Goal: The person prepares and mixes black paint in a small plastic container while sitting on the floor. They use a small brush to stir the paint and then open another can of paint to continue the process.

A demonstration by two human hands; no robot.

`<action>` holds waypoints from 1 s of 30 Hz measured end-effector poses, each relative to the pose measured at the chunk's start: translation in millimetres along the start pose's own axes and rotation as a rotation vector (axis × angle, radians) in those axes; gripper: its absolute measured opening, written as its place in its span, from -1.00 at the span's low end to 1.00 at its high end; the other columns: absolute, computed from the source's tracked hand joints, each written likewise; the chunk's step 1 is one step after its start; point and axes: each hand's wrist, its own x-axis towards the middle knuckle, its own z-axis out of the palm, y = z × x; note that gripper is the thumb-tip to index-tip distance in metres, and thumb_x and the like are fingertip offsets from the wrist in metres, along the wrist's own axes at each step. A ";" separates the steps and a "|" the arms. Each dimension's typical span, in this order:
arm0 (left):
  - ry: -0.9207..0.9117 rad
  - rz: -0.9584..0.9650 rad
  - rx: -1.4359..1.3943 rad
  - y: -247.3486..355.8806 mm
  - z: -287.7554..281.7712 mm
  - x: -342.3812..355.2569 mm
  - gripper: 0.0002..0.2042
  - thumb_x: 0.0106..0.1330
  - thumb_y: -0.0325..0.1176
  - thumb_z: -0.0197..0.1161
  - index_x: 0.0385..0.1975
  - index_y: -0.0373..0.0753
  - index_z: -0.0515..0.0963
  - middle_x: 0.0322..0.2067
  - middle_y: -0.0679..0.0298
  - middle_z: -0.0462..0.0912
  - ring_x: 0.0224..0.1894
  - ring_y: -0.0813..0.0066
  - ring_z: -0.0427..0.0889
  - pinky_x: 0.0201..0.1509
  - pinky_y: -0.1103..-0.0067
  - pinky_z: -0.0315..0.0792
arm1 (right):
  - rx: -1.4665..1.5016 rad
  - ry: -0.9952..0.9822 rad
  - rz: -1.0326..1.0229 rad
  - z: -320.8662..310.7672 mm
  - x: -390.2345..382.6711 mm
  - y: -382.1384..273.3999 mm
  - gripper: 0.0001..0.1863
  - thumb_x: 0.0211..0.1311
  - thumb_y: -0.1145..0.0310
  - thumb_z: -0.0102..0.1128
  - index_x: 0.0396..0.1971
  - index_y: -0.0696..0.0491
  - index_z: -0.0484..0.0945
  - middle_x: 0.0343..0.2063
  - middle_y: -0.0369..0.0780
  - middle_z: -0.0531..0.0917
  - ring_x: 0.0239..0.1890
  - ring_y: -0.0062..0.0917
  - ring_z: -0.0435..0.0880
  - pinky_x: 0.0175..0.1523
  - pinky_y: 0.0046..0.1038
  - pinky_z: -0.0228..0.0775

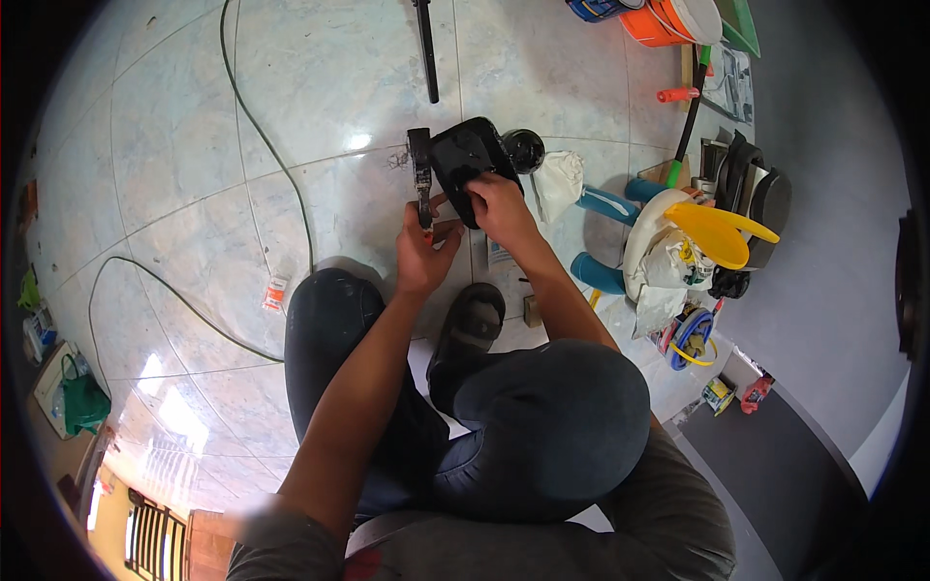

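Note:
My left hand [423,254] is closed round the handle of a paintbrush [420,155], its broad head dark and smeared with black. Some of its fingers reach the near left edge of a shallow black tray [463,147]. Over that tray's near side my right hand [499,205] is curled, thumb and fingertips at the rim; part of its grip is hidden. The tray is tilted and looks wet and glossy inside. Against its right side stands a round black container [524,150]. A white bag [559,180] lies just beyond that.
A dark bar [427,53] lies on the tiled floor ahead. A cable [262,136] curves along the left. At right stands an upturned stool [639,242] with blue legs, a yellow tool [712,235] and bags on it. An orange bucket [668,21] is far right. My sandalled foot [472,320] is close.

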 end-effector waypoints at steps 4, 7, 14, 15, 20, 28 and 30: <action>-0.006 0.002 0.013 -2.6 -0.4 -0.4 -0.49 0.36 -0.69 0.38 0.26 -0.41 0.33 0.17 0.06 0.65 0.06 0.27 0.83 0.10 0.46 0.73 | -0.032 -0.105 0.011 -2.9 -11.1 8.5 -0.82 0.14 0.64 0.26 -0.25 0.20 0.72 -0.27 0.06 0.71 -0.18 0.09 0.72 -0.05 -0.04 0.58; -0.020 -0.011 0.016 -3.9 -0.9 -0.9 -0.51 0.36 -0.68 0.38 0.22 -0.41 0.33 0.19 0.04 0.64 0.07 0.24 0.83 0.09 0.46 0.73 | -0.074 -0.178 -0.003 -6.8 -11.7 10.4 -0.82 0.13 0.64 0.27 -0.26 0.20 0.72 -0.27 0.06 0.70 -0.15 0.08 0.71 -0.03 -0.03 0.57; -0.014 0.015 0.035 0.6 0.1 -2.2 -0.55 0.36 -0.66 0.41 0.12 -0.39 0.32 0.25 0.03 0.61 0.11 0.18 0.83 0.11 0.44 0.71 | -0.090 -0.038 -0.016 -15.3 0.9 -3.4 -0.82 0.14 0.65 0.27 -0.26 0.19 0.73 -0.28 0.03 0.70 -0.13 0.05 0.70 0.00 -0.04 0.57; -0.010 0.006 0.040 0.4 0.0 -2.2 -0.55 0.35 -0.66 0.41 0.12 -0.39 0.32 0.26 0.03 0.60 0.11 0.18 0.83 0.13 0.43 0.71 | -0.099 -0.018 -0.032 -14.0 1.7 -0.7 -0.82 0.14 0.65 0.27 -0.26 0.19 0.73 -0.28 0.02 0.70 -0.13 0.04 0.70 -0.01 -0.05 0.57; -0.011 0.009 0.016 -2.0 1.1 -0.9 -0.55 0.35 -0.65 0.42 0.10 -0.39 0.31 0.28 0.00 0.59 0.10 0.20 0.83 0.13 0.43 0.71 | -0.079 -0.077 -0.023 -10.3 1.1 13.4 -0.82 0.16 0.66 0.26 -0.25 0.18 0.73 -0.28 0.02 0.71 -0.16 0.04 0.72 -0.03 -0.07 0.58; -0.015 0.034 0.008 -3.3 0.3 -0.7 -0.55 0.35 -0.64 0.43 0.10 -0.39 0.29 0.25 -0.03 0.62 0.07 0.20 0.84 0.13 0.43 0.71 | 0.026 -0.127 0.014 -10.5 1.5 15.9 -0.82 0.15 0.70 0.19 -0.29 0.18 0.69 -0.30 0.06 0.71 -0.19 0.07 0.73 -0.10 -0.08 0.57; -0.026 0.007 0.063 -3.3 -0.6 -1.5 -0.55 0.35 -0.65 0.42 0.10 -0.39 0.29 0.24 -0.03 0.63 0.06 0.20 0.84 0.11 0.43 0.72 | 0.029 -0.132 0.018 -11.4 2.8 16.4 -0.81 0.14 0.71 0.18 -0.29 0.18 0.68 -0.30 0.06 0.71 -0.20 0.07 0.73 -0.10 -0.09 0.57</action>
